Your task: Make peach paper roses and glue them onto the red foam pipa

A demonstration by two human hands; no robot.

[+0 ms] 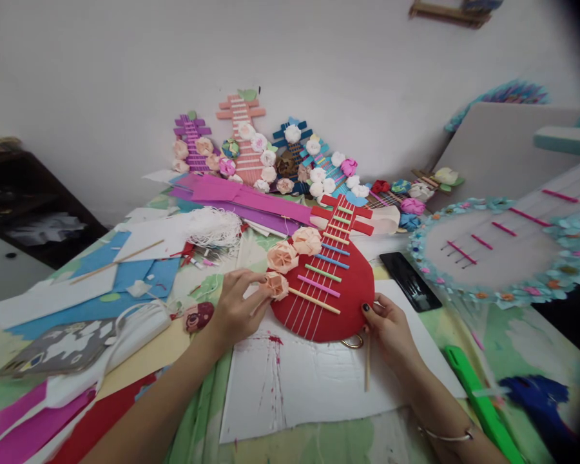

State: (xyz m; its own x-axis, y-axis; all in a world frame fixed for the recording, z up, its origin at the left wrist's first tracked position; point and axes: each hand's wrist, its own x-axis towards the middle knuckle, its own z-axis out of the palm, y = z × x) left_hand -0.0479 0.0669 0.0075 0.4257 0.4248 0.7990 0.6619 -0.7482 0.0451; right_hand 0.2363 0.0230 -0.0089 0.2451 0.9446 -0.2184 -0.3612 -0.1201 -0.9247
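A red lute-shaped craft (352,277) with white strings and coloured sticks across it is held tilted above a white board (319,380). My left hand (239,306) pinches a peach paper flower (276,285) at the craft's left edge. Two more peach flowers (283,256) sit just above that one. At the lower right edge, my right hand (389,325) grips the red craft, thumb on its front. A thin wooden stick (367,361) hangs down beside my right fingers, and a metal ring (352,341) shows under the craft's bottom edge.
Finished lute crafts (241,138) lean on the wall behind. Left are a phone (60,348), blue paper (130,277) and white string (215,229). On the right lie a black phone (410,281), a green glue gun or tool (483,399) and a round flower-edged craft (473,251).
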